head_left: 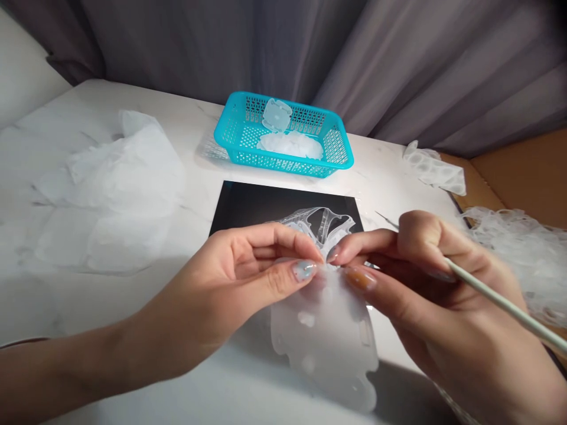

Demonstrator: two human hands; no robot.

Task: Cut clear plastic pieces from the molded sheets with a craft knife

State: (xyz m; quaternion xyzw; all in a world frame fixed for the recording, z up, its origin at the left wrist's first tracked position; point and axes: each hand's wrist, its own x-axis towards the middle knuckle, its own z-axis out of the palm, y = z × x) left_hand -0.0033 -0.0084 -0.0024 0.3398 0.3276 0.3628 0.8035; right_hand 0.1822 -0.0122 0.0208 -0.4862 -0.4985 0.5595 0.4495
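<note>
A translucent, frosted die-cut plastic sheet (325,336) hangs between my hands, its lower part with rounded, notched edges. My left hand (261,265) pinches it between thumb and forefinger. With thumb and forefinger, my right hand (425,283) pinches the same sheet just beside the left fingertips. A thin needle-tipped tool with a pale green handle (496,298) is also tucked in my right hand, its point aimed up and left, away from the sheet. Beyond the fingers, the sheet's cut-out webbing (325,221) shows above a black mat (248,203). The exact pinch point is hidden by fingertips.
A turquoise perforated basket (283,165) holds several translucent cut pieces. To the left lies a heap of frosted sheets (119,177). At right are a clear cut-out strip (436,168) and a pile of scraps (518,248) by a cardboard box (522,171). Grey curtains hang behind.
</note>
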